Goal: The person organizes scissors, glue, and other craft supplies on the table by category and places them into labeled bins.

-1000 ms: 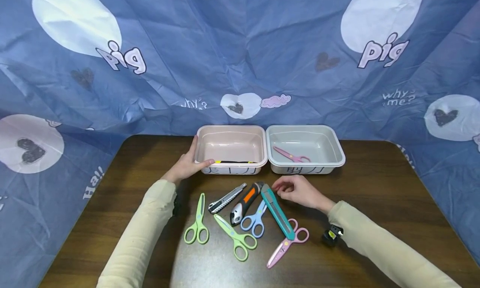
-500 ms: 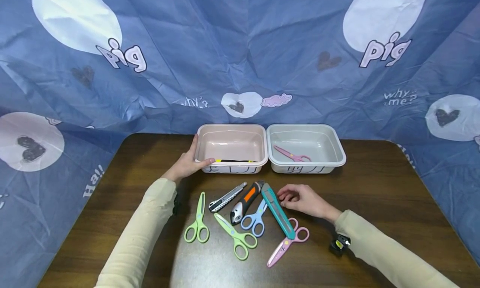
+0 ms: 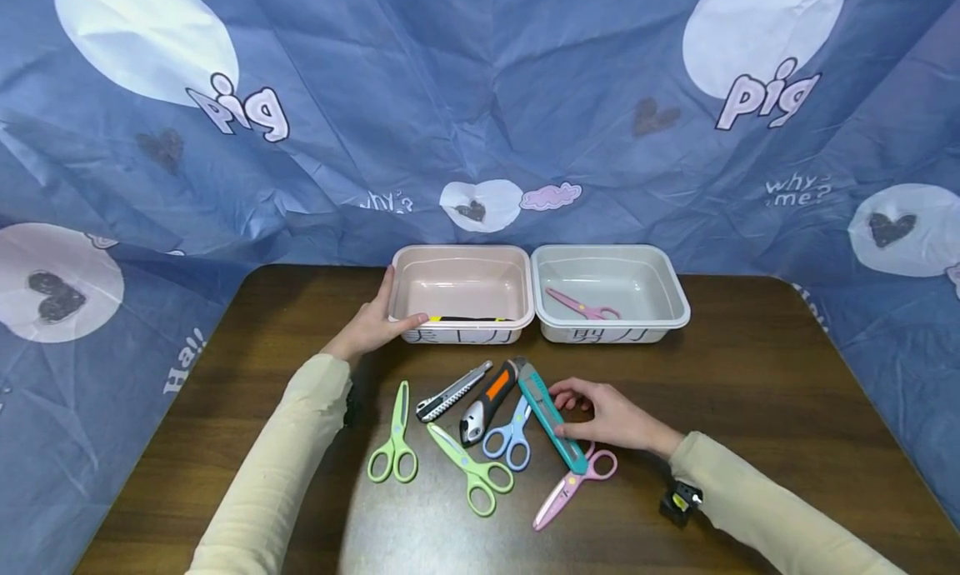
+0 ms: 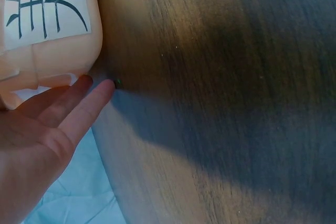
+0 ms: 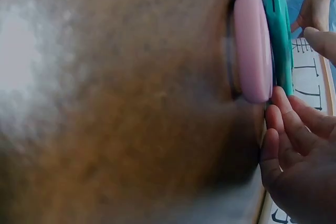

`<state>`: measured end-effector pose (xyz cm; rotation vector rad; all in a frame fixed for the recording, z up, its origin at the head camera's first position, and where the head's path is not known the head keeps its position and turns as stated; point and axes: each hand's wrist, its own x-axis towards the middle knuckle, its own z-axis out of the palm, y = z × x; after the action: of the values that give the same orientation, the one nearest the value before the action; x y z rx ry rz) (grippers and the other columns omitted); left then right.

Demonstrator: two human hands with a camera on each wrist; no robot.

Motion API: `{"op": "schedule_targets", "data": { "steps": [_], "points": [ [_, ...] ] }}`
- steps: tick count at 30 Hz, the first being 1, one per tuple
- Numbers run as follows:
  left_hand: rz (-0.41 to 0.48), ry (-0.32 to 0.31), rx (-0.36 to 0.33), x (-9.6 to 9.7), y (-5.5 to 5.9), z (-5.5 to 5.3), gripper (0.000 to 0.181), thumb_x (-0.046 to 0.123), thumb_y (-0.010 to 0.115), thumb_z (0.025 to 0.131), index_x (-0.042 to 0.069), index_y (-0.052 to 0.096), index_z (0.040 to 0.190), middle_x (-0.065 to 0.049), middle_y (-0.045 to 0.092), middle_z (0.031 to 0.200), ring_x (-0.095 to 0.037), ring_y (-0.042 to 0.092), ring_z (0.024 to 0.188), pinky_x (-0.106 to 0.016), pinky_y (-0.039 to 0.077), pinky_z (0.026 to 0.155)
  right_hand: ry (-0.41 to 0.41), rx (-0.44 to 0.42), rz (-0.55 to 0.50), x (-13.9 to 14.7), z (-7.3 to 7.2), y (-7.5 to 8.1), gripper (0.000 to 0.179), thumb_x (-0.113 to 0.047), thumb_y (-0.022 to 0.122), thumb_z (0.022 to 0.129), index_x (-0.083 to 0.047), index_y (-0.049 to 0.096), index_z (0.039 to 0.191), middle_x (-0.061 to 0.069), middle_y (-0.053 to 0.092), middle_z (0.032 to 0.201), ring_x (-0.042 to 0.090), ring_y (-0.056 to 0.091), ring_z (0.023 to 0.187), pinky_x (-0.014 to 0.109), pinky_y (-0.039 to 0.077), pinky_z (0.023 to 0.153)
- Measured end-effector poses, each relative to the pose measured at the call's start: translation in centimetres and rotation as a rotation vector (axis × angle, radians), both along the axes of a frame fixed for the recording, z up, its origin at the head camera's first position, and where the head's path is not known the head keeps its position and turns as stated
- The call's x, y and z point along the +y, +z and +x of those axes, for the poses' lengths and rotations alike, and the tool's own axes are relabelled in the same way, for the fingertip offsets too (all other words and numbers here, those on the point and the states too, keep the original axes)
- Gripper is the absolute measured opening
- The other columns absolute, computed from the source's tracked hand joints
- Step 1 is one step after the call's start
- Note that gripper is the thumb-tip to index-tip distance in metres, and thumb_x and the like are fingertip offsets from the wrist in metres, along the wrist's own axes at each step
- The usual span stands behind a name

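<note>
Teal cutter [image 3: 545, 408], one end lying across pink scissors [image 3: 562, 493]; right hand [image 3: 606, 417] parted at its edge, left hand [image 3: 367, 329] spread against pink tub [image 3: 465, 267]; careless lifting could drag the scissors along.

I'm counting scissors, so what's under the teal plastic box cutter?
The cutter lies across the nearer pink plastic scissors, hiding part of their handles. Blades of the blue plastic scissors reach its edge; whether their tips lie beneath cannot be seen.
</note>
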<state>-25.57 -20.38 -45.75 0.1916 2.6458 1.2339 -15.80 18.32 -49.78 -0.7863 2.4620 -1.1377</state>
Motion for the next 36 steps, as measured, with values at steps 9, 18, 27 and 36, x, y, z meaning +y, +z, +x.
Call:
{"op": "schedule_targets", "data": {
  "steps": [9,18,27,36],
  "points": [
    [-0.022,-0.007,0.032,-0.1,0.0,0.0,0.108,0.04,0.069,0.087,0.01,-0.011,0.154,-0.034,0.015,0.151,-0.046,0.03,0.134,-0.054,0.024,0.108,-0.052,0.159,0.08,-1.5,1.3,-0.1,0.079,-0.048,0.083,0.071,-0.004,0.053,0.13,-0.006,0.055,0.1,0.016,0.049,0.095,0.037,0.04,0.084],
    [-0.027,-0.014,0.041,-0.2,-0.1,0.0,0.108,0.041,0.069,0.087,0.008,-0.01,0.154,-0.036,0.017,0.15,-0.047,0.03,0.134,-0.054,0.024,0.108,-0.041,0.259,0.124,-2.0,1.2,-0.3,0.08,-0.031,0.086,0.066,-0.003,0.05,0.131,-0.005,0.052,0.098,0.015,0.047,0.089,0.034,0.038,0.078],
    [-0.027,-0.012,0.036,-0.2,-0.1,0.0,0.108,0.041,0.069,0.087,0.009,-0.009,0.154,-0.036,0.017,0.15,-0.047,0.03,0.134,-0.054,0.024,0.108,-0.08,0.137,-0.031,-0.9,0.3,-0.5,0.065,-0.007,0.08,0.073,0.003,0.051,0.13,0.003,0.055,0.101,0.015,0.053,0.087,0.027,0.046,0.073],
    [-0.034,-0.012,0.031,-0.2,-0.1,0.0,0.108,0.041,0.068,0.088,0.011,-0.012,0.154,-0.035,0.017,0.151,-0.047,0.03,0.134,-0.055,0.024,0.108,-0.207,0.088,-0.124,-0.4,0.1,-0.7,0.048,0.0,0.075,0.075,0.004,0.059,0.12,0.01,0.062,0.105,0.02,0.057,0.09,0.028,0.048,0.075]
  ]
}}
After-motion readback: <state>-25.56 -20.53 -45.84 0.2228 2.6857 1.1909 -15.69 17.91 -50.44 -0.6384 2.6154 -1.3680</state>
